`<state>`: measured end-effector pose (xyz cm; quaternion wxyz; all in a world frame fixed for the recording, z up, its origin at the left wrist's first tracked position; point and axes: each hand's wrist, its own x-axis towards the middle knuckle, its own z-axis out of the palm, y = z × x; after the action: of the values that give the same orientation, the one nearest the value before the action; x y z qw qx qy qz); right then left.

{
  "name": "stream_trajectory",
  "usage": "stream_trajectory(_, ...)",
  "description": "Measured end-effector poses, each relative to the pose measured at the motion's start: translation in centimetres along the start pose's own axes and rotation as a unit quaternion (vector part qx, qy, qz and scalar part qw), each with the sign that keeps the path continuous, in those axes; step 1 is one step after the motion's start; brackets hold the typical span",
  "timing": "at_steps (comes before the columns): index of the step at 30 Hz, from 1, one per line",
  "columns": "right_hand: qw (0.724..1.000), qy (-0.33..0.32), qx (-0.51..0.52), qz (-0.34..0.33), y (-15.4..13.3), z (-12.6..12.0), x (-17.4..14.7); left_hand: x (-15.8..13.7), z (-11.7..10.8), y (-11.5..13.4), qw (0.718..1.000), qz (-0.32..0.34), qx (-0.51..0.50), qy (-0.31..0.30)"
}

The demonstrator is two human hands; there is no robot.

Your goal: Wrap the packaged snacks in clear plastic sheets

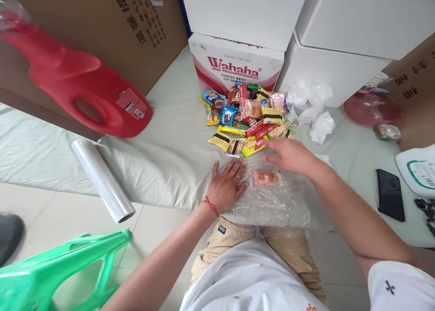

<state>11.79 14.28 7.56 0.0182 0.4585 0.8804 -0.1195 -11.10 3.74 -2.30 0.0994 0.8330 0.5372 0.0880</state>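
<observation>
My left hand (227, 185) lies flat, fingers spread, on the pale green cloth and the left edge of a clear plastic film sheet (285, 204). On that sheet rests a small pink-wrapped snack (264, 178), just right of my left hand. My right hand (291, 156) hovers above the near right side of a snack pile (249, 116), its fingers apart and pointing left. A yellow and red snack packet (253, 146) is closest to those fingertips; whether they touch it I cannot tell. Nothing shows in either hand.
A film roll (103, 182) and a red jug (91, 91) are at left. Crumpled plastic balls (311, 105) sit right of the pile, before white boxes (335, 71). A black phone (390, 194) lies far right. A green stool (64, 268) stands on the floor.
</observation>
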Motion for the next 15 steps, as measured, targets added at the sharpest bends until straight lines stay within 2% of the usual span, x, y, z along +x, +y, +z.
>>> stream_trajectory(2,0.995,0.099,-0.031,0.013,1.7,-1.7,3.9,0.0,0.0,0.0,1.0,-0.003,0.001,-0.002)
stream_trajectory(3,0.991,0.129,-0.044,0.016,2.5,-2.2,6.0,0.0,0.1,-0.1,1.0,-0.004,0.001,-0.003)
stream_trajectory(5,0.989,0.138,-0.053,-0.008,3.8,-2.3,10.0,0.1,0.1,-0.1,1.0,-0.004,0.0,-0.005)
stream_trajectory(8,0.992,0.099,-0.068,-0.029,4.7,-1.5,14.2,0.1,0.1,-0.1,1.0,-0.004,-0.002,-0.005)
stream_trajectory(11,0.992,0.099,-0.074,-0.023,4.1,-2.2,14.9,0.0,0.2,-0.1,1.0,-0.004,-0.004,-0.002)
stream_trajectory(13,0.989,0.137,-0.057,-0.03,3.1,-3.8,13.1,0.0,0.2,-0.1,1.0,-0.005,-0.003,0.0)
stream_trajectory(15,0.983,0.171,-0.031,-0.056,1.6,-5.5,9.9,0.0,0.2,-0.1,1.0,-0.006,-0.003,0.003)
